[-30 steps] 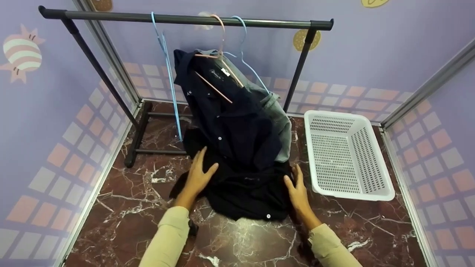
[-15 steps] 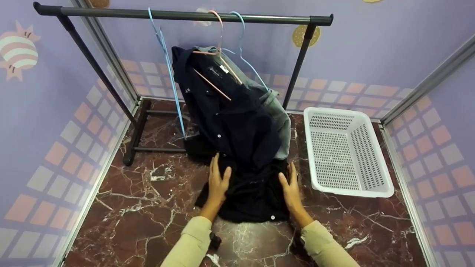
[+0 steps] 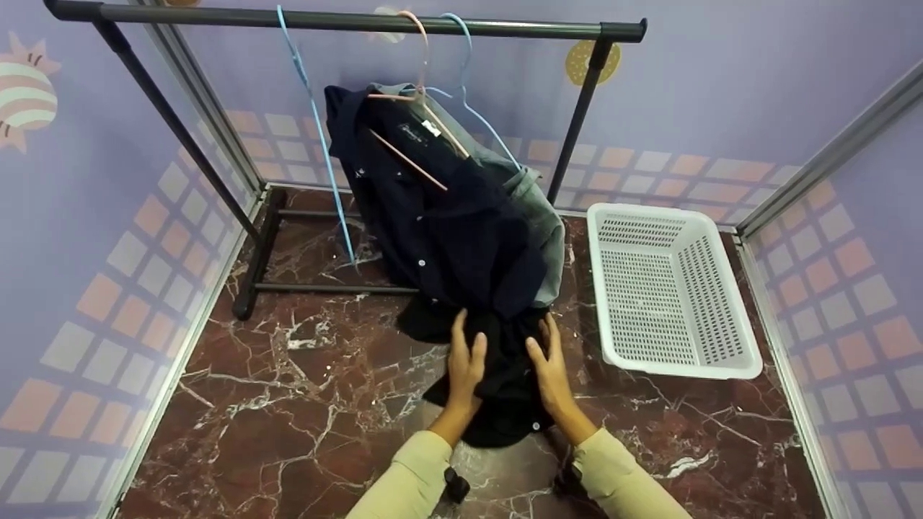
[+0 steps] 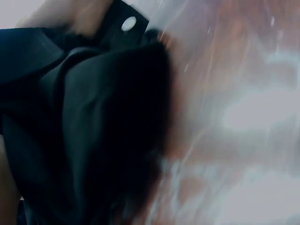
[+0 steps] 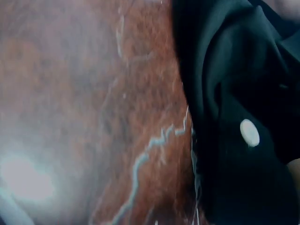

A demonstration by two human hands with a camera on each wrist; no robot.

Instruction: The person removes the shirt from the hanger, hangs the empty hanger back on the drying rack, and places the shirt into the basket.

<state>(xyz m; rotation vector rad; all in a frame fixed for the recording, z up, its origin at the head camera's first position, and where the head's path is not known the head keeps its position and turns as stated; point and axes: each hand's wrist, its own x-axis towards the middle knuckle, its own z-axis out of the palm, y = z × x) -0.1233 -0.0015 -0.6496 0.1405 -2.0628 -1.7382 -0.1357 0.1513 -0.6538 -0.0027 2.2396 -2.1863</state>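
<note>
The left hand (image 3: 465, 367) and right hand (image 3: 551, 371) have drawn closer together — fairly straight fingers against its sides, not clenched — so the black shirt (image 3: 505, 407), on the floor (image 3: 288, 404) just below the hanging navy shirt (image 3: 461, 238), is now a narrower heap, apparently partly gathered.

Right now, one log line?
left hand: touching black garment | right hand: touching its opposite side | navy shirt: on pink hanger | white basket: right of garment

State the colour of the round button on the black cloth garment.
White; the button shows best in the right wrist view.
</note>
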